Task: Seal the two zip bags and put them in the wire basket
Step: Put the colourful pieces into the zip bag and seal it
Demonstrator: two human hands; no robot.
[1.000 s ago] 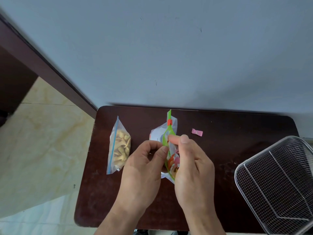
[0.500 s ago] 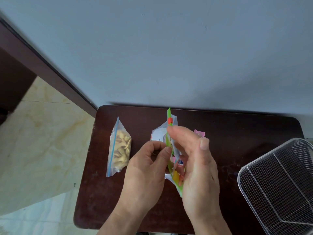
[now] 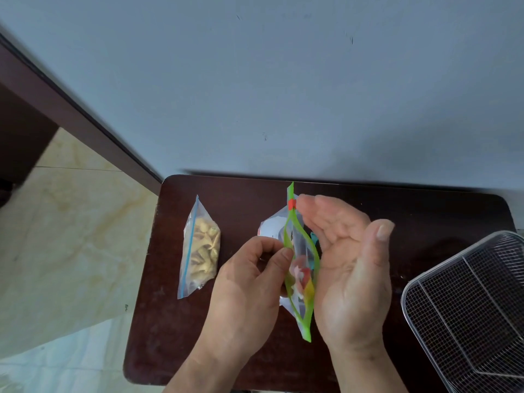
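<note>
A clear zip bag with a green strip (image 3: 301,259) and a red slider at its far end stands on edge above the dark table (image 3: 246,336). Its mouth gapes open, and colourful small items show inside. My left hand (image 3: 249,282) pinches the left lip of the green strip. My right hand (image 3: 348,265) is flat and spread against the bag's right side, its fingertips near the red slider. A second clear bag with a blue strip (image 3: 200,248), filled with pale yellow pieces, lies flat on the table's left part. The wire basket (image 3: 467,313) sits at the right edge.
The small table stands against a pale blue wall (image 3: 283,95). Tiled floor (image 3: 65,236) lies to the left, past a dark wooden frame (image 3: 71,109). The basket overhangs the table's right side and is cut off by the frame edge.
My right hand has opened flat and slid up along the green-strip bag's right side. The bag's mouth now gapes wider. The pink item on the table is hidden behind my right hand.
</note>
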